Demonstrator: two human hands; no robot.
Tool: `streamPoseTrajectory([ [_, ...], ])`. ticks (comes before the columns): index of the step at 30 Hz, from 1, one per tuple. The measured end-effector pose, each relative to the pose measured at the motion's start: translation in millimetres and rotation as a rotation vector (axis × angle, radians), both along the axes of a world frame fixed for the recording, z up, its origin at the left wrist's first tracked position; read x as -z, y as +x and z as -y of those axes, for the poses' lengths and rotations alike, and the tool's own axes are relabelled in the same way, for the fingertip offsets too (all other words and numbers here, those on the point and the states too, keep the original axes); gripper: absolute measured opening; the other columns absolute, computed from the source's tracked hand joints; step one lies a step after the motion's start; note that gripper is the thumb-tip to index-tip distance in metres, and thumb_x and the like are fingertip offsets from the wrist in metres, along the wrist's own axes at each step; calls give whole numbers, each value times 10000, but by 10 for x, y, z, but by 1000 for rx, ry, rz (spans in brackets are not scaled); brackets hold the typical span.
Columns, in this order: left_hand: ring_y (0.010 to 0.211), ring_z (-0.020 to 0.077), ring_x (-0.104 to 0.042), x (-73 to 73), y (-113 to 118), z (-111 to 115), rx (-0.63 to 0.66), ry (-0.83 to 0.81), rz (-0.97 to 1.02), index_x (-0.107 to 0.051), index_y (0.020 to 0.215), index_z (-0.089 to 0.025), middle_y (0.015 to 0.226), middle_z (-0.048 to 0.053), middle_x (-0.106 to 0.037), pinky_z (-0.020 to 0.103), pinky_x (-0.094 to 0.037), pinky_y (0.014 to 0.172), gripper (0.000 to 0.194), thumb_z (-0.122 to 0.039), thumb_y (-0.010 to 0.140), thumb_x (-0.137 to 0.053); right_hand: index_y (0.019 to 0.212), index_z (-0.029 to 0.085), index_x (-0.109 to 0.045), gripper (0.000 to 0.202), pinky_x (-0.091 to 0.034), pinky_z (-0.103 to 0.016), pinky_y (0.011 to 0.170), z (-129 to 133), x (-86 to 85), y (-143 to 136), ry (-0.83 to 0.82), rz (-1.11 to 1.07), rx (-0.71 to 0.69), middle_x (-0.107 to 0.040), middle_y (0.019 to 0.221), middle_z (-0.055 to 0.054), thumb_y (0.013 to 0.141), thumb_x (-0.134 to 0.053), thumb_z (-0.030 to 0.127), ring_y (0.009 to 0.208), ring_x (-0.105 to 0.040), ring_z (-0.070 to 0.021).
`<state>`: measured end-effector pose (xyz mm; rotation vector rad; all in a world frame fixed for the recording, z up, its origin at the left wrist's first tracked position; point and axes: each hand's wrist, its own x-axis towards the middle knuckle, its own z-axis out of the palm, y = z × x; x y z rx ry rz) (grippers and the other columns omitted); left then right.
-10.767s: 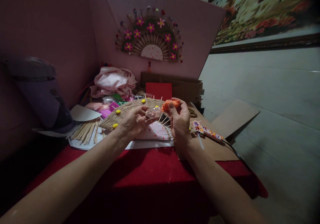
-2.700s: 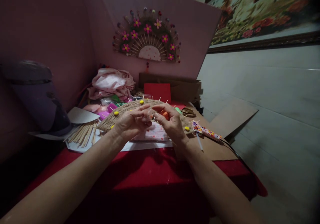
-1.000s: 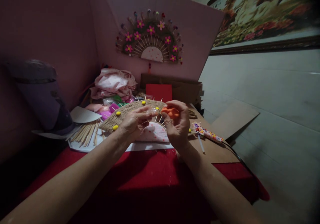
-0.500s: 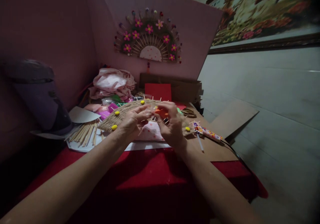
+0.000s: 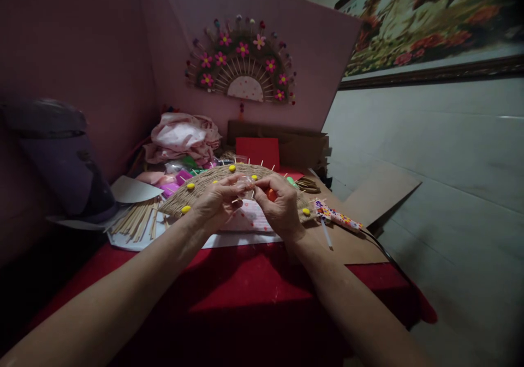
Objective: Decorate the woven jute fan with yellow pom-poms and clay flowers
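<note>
My left hand [image 5: 219,199] and my right hand [image 5: 280,200] meet over a fan-shaped piece wound with brown cord [image 5: 200,184]. Between their fingertips is a small piece of clear plastic [image 5: 245,184], pinched from both sides. Yellow dots [image 5: 191,186] are spread over the cord, and thin sticks poke out along its upper edge. Below the hands shows the fan's white base with red spots [image 5: 249,215]. Something orange [image 5: 271,194] is partly hidden behind my right fingers.
Wooden sticks [image 5: 137,218] lie left on white sheets. A flowered glue gun [image 5: 338,216] rests right on cardboard [image 5: 356,250]. Behind are pink cloth [image 5: 184,135], red card [image 5: 257,153] and a finished flowered fan [image 5: 245,87]. A purple container [image 5: 67,165] stands far left.
My right fingers have lowered and closed in toward my left fingertips. The clear plastic between them shows more plainly, and less of the orange thing is visible.
</note>
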<state>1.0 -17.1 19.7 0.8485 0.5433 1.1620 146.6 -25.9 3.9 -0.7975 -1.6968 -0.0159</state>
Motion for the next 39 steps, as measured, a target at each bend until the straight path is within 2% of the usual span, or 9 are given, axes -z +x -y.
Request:
streamPoseTrajectory([
  [5,629,87,-610,33,11,-11,40,-59,88,-625,855,-125,744,24,-675,183,-430,544,221,14,683,-616,711,184,-577,93,-387,-266,620,-35,26,2,-24,-15,34,-539,685,10,783,-549,133,643,-485,-135],
  [12,604,77,-590,95,10,-59,74,-13,202,-627,877,-99,695,10,-652,187,-458,600,260,37,655,-622,693,184,-535,95,-379,-270,632,-45,52,-23,-4,22,4,-514,684,9,771,-539,131,648,-470,-135],
  [18,636,101,-588,84,15,-33,78,-70,119,-629,900,-120,718,14,-646,255,-477,677,278,18,659,-612,673,195,-511,126,-374,-266,628,-65,48,-18,-6,37,50,-509,679,14,765,-528,111,645,-469,-136],
  [24,624,94,-572,17,11,18,48,-22,141,-585,989,-135,745,9,-633,246,-466,661,357,21,670,-627,721,186,-538,93,-390,-280,661,-35,58,-20,56,69,74,-532,720,-8,800,-518,141,678,-489,-145],
  [32,583,63,-544,-30,47,38,10,1,152,-585,870,-102,726,11,-606,167,-438,579,313,100,632,-584,771,190,-543,84,-414,-298,697,-21,100,5,64,150,54,-543,770,-28,798,-489,131,743,-509,-166],
  [39,647,107,-595,13,21,0,73,33,57,-623,871,-113,783,44,-639,231,-474,640,321,92,631,-566,734,199,-522,90,-405,-287,663,-19,85,-27,5,98,38,-532,725,-6,783,-489,131,687,-500,-153],
])
